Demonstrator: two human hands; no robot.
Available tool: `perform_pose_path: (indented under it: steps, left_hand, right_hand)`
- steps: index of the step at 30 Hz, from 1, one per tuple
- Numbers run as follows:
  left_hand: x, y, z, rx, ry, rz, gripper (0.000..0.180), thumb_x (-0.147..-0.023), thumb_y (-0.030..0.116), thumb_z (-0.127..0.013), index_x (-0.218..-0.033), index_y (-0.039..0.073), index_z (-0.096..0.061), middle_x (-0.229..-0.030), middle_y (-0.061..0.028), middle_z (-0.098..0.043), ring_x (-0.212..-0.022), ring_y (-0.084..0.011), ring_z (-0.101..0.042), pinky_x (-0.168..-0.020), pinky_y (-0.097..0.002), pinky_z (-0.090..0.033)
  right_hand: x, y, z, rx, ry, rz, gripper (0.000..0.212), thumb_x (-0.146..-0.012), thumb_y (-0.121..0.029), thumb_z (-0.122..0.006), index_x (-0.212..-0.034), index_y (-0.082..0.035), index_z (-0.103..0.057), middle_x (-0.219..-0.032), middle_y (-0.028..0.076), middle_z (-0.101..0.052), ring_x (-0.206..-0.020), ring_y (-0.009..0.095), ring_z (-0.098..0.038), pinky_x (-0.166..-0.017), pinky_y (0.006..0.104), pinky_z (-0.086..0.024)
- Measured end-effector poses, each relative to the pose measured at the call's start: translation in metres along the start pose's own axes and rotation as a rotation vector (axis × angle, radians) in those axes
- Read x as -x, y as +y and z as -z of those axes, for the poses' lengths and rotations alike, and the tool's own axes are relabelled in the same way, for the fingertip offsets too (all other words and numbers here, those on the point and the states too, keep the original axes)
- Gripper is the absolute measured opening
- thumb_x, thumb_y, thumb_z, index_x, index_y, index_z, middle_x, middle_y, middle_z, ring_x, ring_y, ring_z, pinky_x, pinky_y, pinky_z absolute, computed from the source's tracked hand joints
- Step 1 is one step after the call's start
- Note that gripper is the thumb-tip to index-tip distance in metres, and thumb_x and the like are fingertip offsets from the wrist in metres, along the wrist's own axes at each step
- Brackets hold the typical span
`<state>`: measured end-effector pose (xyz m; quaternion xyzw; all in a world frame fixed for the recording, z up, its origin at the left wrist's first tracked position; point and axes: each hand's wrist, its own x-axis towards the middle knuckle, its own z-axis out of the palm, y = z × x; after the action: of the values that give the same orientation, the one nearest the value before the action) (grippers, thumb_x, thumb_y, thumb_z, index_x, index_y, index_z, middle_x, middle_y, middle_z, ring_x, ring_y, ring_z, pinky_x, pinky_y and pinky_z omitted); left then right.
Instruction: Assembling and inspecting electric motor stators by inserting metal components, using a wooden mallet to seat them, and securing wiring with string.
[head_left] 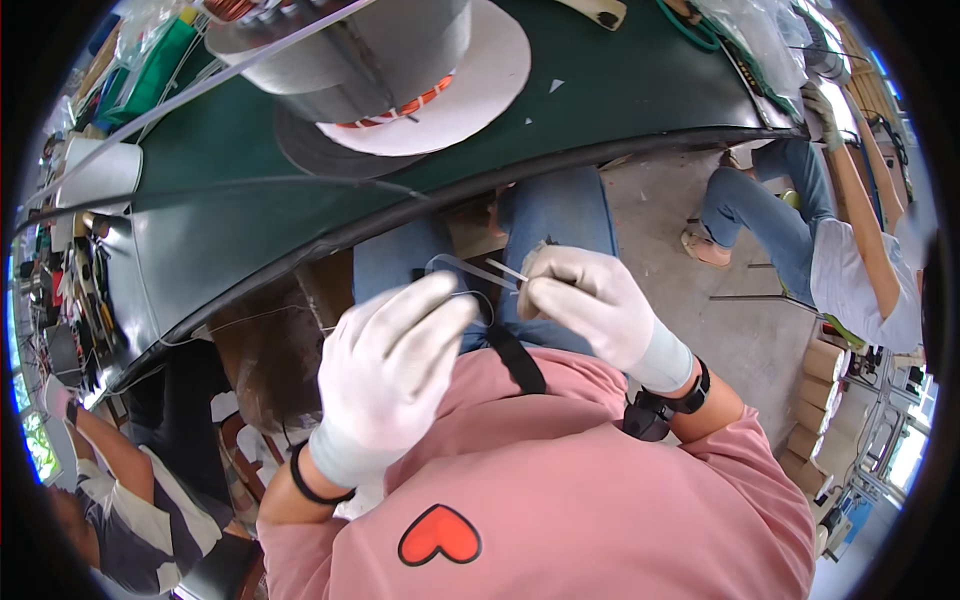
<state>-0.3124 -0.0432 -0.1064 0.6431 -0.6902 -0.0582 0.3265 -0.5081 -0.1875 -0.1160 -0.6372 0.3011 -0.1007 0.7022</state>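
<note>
In a white glove, my right hand point(585, 295) pinches thin pale strips point(508, 270) between thumb and fingers, in front of my lap. My left hand point(392, 355), gloved the same way, is beside it with fingers loosely stretched and a gap between them; its thumb is hidden. A narrow clear strip point(465, 265) curves from the right fingers toward the left fingertips. Below it, a fine thread-like loop point(487, 305) hangs near the left fingers. Whether the left fingers touch either one, I cannot tell.
A dark green worktable point(230, 235) bears a grey metal pot-like body point(370, 60) with orange-red windings, over a white disc point(495, 80). Tools point(85, 290) crowd its left end, near a white container point(105, 170). Other people sit at left point(130, 490) and right point(850, 240).
</note>
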Motion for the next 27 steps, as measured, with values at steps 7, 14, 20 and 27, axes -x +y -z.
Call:
perform_pose_path:
  steps: [7, 14, 20, 27]
  left_hand:
    - [-0.043, 0.009, -0.009, -0.252, -0.236, -0.181, 0.037, -0.074, 0.008, -0.069, -0.111, 0.011, -0.074, -0.101, -0.0027, -0.070, -0.093, -0.0259, -0.065, -0.082, -0.0369, -0.052]
    - [-0.012, -0.006, -0.017, 0.727, 0.001, 0.537, 0.028, -0.085, -0.007, -0.064, -0.105, 0.007, -0.077, -0.099, -0.0069, -0.072, -0.088, -0.0147, -0.069, -0.078, -0.0277, -0.055]
    - [-0.016, 0.012, -0.022, 0.882, -0.038, 0.902, 0.021, -0.088, 0.001, -0.071, -0.109, -0.002, -0.074, -0.103, -0.0068, -0.073, -0.090, -0.0106, -0.068, -0.082, -0.0252, -0.055]
    - [-0.010, 0.012, -0.031, 0.661, 0.097, 0.674, 0.005, -0.089, 0.001, -0.070, -0.093, -0.001, -0.069, -0.093, -0.0085, -0.069, -0.077, -0.0150, -0.066, -0.076, -0.0285, -0.052]
  right_hand:
    - [-0.003, 0.007, -0.011, 0.140, 0.004, 0.137, 0.017, -0.095, -0.005, -0.054, -0.105, 0.005, -0.064, -0.087, 0.015, -0.062, -0.080, 0.023, -0.059, -0.076, 0.0358, -0.048]
    - [0.009, -0.001, -0.015, -0.127, 0.120, 0.159, 0.058, -0.089, 0.009, -0.043, -0.146, 0.000, -0.047, -0.095, 0.003, -0.050, -0.084, 0.009, -0.045, -0.082, 0.0224, -0.042]
    - [0.002, 0.004, -0.026, -0.097, 0.095, 0.322, 0.063, -0.089, 0.013, -0.045, -0.150, 0.001, -0.042, -0.090, 0.001, -0.048, -0.079, 0.007, -0.042, -0.076, 0.0212, -0.040]
    - [0.004, 0.004, -0.035, -0.117, 0.133, 0.212, 0.052, -0.093, 0.009, -0.051, -0.144, 0.000, -0.049, -0.091, 0.001, -0.054, -0.080, 0.006, -0.048, -0.073, 0.0221, -0.043]
